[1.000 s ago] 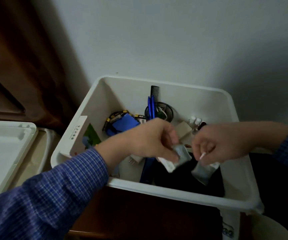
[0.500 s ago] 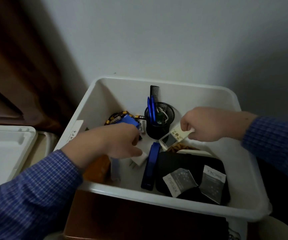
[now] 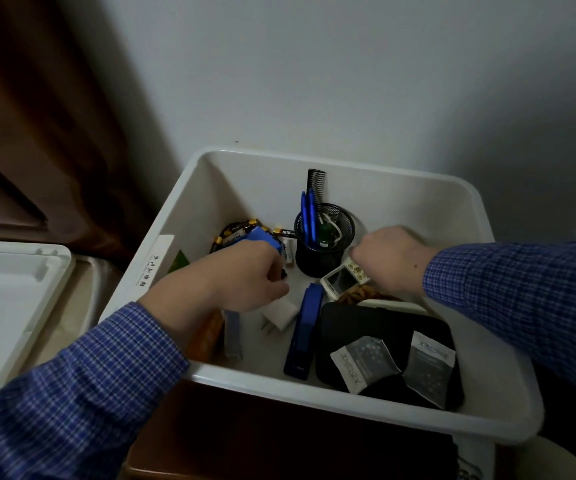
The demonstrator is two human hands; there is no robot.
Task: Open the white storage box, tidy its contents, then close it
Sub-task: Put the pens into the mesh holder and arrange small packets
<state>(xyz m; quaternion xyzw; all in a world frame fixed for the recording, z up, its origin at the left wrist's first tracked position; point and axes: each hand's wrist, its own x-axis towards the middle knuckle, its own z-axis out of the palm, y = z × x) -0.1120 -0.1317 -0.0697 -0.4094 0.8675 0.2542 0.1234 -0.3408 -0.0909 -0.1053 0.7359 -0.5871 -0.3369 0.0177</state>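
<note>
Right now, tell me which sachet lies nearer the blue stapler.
The left sachet, beside the blue stapler; the other sachet lies farther right.

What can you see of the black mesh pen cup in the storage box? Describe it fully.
The black mesh pen cup is a round holder that looks like wire mesh. It stands upright toward the back of the white storage box, clear of the walls. Two blue pens and a black comb stick up from it; something green and white also sits inside. A small white device lies against its base. The right hand is close beside it; contact cannot be told.
</note>
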